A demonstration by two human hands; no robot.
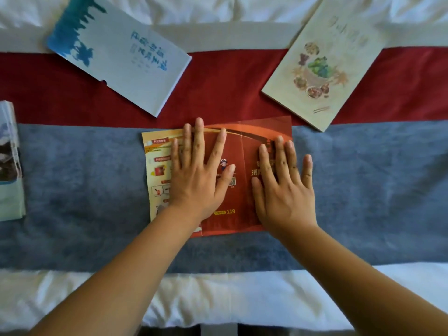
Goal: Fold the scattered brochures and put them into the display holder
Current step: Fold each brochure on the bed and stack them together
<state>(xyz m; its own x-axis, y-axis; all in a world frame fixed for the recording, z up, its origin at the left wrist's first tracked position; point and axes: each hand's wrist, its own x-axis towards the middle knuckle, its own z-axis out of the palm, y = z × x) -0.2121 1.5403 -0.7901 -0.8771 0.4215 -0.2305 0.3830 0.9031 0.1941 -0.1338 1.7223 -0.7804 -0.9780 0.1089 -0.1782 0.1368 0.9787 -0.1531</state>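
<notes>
A red and orange brochure (pixel 242 180) lies unfolded on the blue cloth band, with a yellow panel at its left end. My left hand (pixel 196 175) presses flat on its left half, fingers spread. On the right panel my right hand (pixel 282 183) also lies flat, its little finger past the brochure's right edge. Neither hand grips anything. A white and blue brochure (pixel 121 54) lies at the back left. At the back right rests a cream brochure (pixel 324 61) with a food drawing. No display holder is visible.
A stack of printed leaflets (pixel 9 163) sits at the left edge of the view. The bed surface has a red cloth band (pixel 218 86) behind the blue band (pixel 84 190), and white bedding (pixel 218 294) near the front edge.
</notes>
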